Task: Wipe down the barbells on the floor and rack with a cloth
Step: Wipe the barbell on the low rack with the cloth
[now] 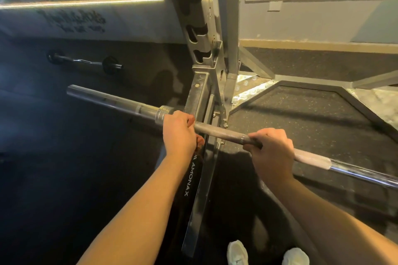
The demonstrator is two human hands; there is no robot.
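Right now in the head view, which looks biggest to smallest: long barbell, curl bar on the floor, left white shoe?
1. long barbell
2. curl bar, small partly because it lies farther off
3. left white shoe, cut off by the frame edge

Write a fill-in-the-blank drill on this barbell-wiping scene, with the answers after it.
A black cloth printed ____ hangs below the left hand.
The right hand grips the same long barbell as the ____ hand.
The curl bar beyond lies on the ____.
The shoes are ____.
Answers: AMONAX; left; floor; white.
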